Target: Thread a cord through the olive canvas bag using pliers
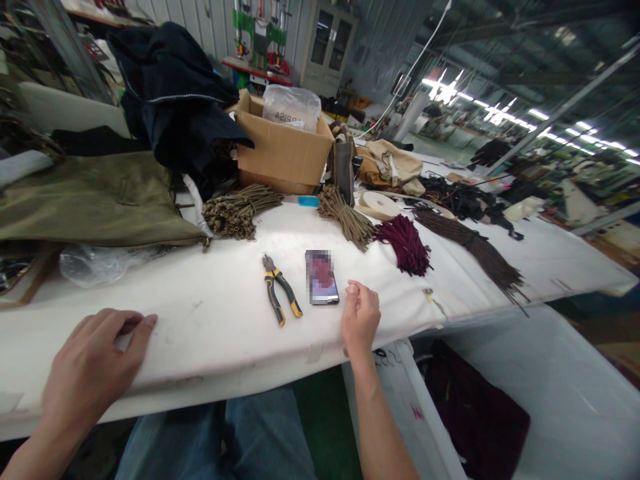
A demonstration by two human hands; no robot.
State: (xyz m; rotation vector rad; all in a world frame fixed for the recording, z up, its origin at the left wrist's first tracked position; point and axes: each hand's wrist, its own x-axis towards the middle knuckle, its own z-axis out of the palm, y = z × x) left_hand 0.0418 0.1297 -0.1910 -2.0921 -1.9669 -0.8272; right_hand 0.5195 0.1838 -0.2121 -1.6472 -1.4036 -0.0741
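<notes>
My left hand [93, 363] rests flat on the near edge of the white table [200, 333], fingers loosely spread and holding nothing. My right hand [359, 317] sits on the table edge with its fingers curled together in a loose fist; whether anything is in them I cannot see. Just left of it lies a phone [321, 277] with its screen lit. Pliers with yellow and black handles [280, 288] lie beside the phone, between my two hands.
Bundles of cord lie across the table: tan [239, 212], olive [347, 217], maroon [406, 243] and dark brown [480, 252]. A cardboard box [281, 150], dark clothing [173, 93], an olive bag [90, 200] and a tape roll [379, 205] sit behind. A white bin [550, 400] stands at lower right.
</notes>
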